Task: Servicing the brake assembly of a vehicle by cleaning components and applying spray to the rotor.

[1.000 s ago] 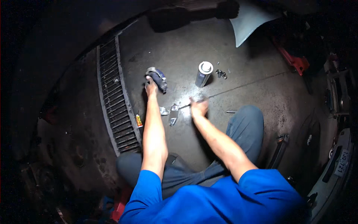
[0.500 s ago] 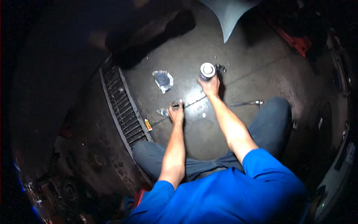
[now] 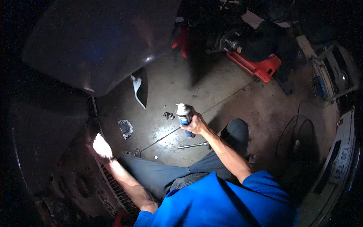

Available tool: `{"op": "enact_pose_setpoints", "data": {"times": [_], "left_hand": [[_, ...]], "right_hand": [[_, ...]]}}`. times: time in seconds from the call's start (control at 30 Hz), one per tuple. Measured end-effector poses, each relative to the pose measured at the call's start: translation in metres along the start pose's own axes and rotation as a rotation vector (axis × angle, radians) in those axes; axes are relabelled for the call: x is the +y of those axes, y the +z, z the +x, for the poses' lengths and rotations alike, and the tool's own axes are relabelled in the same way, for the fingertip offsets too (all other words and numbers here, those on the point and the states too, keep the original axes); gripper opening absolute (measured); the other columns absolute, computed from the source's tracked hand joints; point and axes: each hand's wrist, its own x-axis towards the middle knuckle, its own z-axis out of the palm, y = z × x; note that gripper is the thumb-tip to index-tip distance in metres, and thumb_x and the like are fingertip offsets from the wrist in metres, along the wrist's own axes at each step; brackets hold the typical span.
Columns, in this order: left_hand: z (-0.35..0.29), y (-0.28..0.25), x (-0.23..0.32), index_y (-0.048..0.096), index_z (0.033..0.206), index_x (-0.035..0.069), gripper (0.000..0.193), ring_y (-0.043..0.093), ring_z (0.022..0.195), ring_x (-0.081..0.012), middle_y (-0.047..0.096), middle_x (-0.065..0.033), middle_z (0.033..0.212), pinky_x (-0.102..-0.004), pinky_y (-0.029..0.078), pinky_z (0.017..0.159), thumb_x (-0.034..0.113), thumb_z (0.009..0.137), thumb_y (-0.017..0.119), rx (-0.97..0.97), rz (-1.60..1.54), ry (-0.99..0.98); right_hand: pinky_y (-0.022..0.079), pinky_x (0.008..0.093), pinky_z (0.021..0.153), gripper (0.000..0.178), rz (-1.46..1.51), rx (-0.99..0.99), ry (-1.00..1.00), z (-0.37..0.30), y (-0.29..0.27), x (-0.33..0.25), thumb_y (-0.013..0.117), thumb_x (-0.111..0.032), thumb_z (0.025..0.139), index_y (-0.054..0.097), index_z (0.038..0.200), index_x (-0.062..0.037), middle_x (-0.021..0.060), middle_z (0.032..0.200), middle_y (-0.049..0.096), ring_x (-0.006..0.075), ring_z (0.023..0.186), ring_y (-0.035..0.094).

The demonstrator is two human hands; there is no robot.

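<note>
My right hand [image 3: 196,123] is wrapped round a blue aerosol spray can [image 3: 184,120] with a white top, held above the floor in front of my knees. Its side faces me now, top end away from me. My left hand [image 3: 101,146] is stretched out far to the left beside the floor grate, brightly lit and smeared, so its fingers cannot be made out. A long metal ratchet-like tool [image 3: 193,145] lies below the can. Small dark metal parts [image 3: 169,115] lie just left of the can, and a crumpled foil-like packet [image 3: 125,129] lies farther left.
A dark vehicle body panel [image 3: 109,49] overhangs the upper left. A pale pointed panel [image 3: 137,90] hangs near it. Red floor-jack-like equipment [image 3: 261,70] stands at the upper right, and a light car bumper [image 3: 332,166] at the far right. The grate [image 3: 118,189] runs along my left.
The view has swung to the right. My left hand has left the small items on the floor and reached out to the left. The can, still in my right hand, now shows its side.
</note>
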Motion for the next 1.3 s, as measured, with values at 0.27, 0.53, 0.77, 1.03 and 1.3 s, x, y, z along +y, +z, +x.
{"op": "enact_pose_setpoints", "data": {"times": [0.27,0.53,0.77,1.03,1.3], "left_hand": [[-0.018,0.447,0.12,0.046,0.139,0.002,0.085,0.057,0.119,-0.0279,0.058,-0.0136,0.132,-0.0422,0.048,0.105,0.022,0.07,0.09,-0.077,-0.128,-0.149],[0.128,0.706,0.302,0.049,0.133,0.0,0.097,0.06,0.114,-0.0295,0.059,-0.0172,0.125,-0.04,0.051,0.098,0.035,0.056,0.098,-0.052,-0.145,0.178],[0.157,0.759,0.414,0.062,0.116,-0.001,0.06,0.067,0.098,-0.0243,0.072,-0.0129,0.104,-0.0362,0.053,0.092,0.027,0.07,0.091,-0.049,-0.143,0.247],[0.144,0.754,0.436,0.031,0.152,0.002,0.101,0.029,0.145,-0.0428,0.03,-0.0271,0.156,-0.0503,0.036,0.116,0.073,0.085,0.057,-0.91,0.044,0.071],[0.158,0.737,0.394,0.043,0.14,0.001,0.078,0.044,0.129,-0.0352,0.046,-0.0218,0.138,-0.0445,0.043,0.108,0.052,0.085,0.066,-0.707,0.343,0.572]], "right_hand": [[0.055,0.0395,0.094,0.104,0.264,0.434,-0.192,-0.038,-0.207,-0.001,0.084,-0.037,0.078,0.021,0.154,-0.0062,0.0106,0.118,0.063,0.0235,0.1,0.066],[0.047,0.0444,0.104,0.1,0.229,0.766,-0.476,-0.02,-0.361,-0.052,0.068,-0.058,0.085,0.022,0.154,-0.0023,0.02,0.143,0.045,0.0288,0.12,0.055],[0.046,0.04,0.103,0.085,0.359,0.438,-0.304,-0.002,-0.365,0.007,0.075,-0.021,0.082,0.03,0.152,-0.006,0.0166,0.137,0.05,0.0254,0.118,0.055],[0.053,0.0361,0.094,0.077,0.433,0.251,-0.25,0.02,-0.342,-0.002,0.079,-0.007,0.08,0.04,0.146,-0.0093,0.0127,0.128,0.06,0.0221,0.103,0.064],[0.05,0.0367,0.099,0.08,0.132,0.252,-0.232,0.021,-0.336,-0.002,0.08,-0.009,0.076,0.042,0.146,-0.0085,0.0125,0.131,0.063,0.0222,0.112,0.062]]}}
